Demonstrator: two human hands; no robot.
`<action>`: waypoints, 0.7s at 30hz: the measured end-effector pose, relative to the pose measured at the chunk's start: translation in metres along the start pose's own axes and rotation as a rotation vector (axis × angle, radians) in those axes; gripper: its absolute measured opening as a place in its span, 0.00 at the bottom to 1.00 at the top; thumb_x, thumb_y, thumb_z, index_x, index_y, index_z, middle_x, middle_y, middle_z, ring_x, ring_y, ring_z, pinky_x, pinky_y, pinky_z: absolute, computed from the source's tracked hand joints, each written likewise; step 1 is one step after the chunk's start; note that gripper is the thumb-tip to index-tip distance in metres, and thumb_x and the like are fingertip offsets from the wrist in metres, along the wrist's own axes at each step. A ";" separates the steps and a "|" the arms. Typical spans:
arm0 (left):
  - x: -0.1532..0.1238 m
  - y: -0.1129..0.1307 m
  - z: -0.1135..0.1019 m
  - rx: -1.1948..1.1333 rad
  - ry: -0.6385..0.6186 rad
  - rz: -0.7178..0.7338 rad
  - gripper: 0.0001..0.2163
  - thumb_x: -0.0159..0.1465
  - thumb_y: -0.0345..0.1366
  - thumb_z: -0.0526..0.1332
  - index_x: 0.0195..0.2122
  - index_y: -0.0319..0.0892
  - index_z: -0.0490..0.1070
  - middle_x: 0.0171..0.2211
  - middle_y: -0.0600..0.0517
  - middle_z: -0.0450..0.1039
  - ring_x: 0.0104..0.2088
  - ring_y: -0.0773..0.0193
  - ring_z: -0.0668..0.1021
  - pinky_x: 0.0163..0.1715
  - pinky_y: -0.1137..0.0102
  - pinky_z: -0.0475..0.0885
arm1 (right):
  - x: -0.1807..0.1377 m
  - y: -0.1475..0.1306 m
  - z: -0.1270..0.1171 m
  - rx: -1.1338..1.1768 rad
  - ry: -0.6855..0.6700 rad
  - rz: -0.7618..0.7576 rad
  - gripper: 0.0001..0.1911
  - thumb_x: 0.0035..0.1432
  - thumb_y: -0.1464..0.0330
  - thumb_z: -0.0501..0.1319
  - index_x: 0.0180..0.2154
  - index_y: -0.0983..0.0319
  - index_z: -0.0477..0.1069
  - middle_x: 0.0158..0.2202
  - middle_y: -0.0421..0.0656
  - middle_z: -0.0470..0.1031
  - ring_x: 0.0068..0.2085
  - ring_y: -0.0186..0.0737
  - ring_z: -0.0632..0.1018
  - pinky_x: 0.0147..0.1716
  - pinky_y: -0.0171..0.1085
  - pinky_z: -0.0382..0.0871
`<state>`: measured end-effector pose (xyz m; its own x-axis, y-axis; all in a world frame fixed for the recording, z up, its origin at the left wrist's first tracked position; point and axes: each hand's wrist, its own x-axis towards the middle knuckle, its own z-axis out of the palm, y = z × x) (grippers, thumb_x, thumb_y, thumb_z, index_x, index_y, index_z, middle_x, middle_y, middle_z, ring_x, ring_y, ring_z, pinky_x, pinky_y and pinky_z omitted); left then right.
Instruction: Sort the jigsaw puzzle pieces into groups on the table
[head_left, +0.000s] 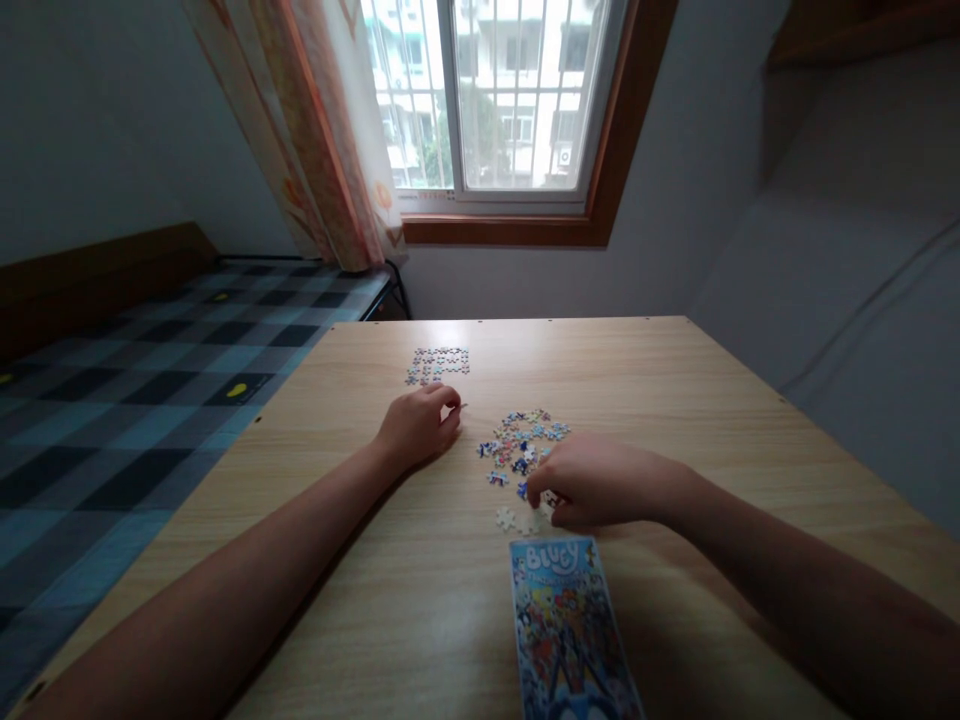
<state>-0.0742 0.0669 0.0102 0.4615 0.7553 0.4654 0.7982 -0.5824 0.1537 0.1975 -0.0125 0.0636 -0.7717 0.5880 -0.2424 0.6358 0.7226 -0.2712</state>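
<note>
My left hand (421, 425) hovers over the table, thumb and forefinger closed on a small jigsaw puzzle piece (464, 405) that shows edge-on. Just beyond it lies a partly joined jigsaw puzzle (444, 358), a grid of linked pieces with gaps. My right hand (592, 480) reaches down at the near right side of a heap of loose puzzle pieces (517, 440). Its fingers are curled towards the thumb among the pieces. What sits between those fingertips, if anything, is hidden. A few pale pieces (506, 518) lie beside the right fingertips.
A blue picture puzzle box (570, 630) lies on the wooden table (390, 610), close to me below the heap. To the left stands a bed (172, 370) with a checked cover. A curtain (315, 130) and a barred window (517, 100) are beyond the table.
</note>
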 end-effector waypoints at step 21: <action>-0.003 -0.007 -0.008 0.086 -0.205 -0.076 0.07 0.62 0.35 0.59 0.34 0.45 0.77 0.33 0.52 0.78 0.32 0.63 0.76 0.30 0.71 0.66 | 0.000 0.041 -0.011 0.400 0.304 0.012 0.01 0.57 0.70 0.66 0.32 0.61 0.76 0.27 0.37 0.75 0.28 0.31 0.73 0.28 0.31 0.63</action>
<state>-0.0845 0.0666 0.0144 0.4609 0.8463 0.2670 0.8597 -0.5005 0.1022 0.2236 0.0213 0.0625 -0.6959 0.7179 0.0183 0.5551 0.5539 -0.6206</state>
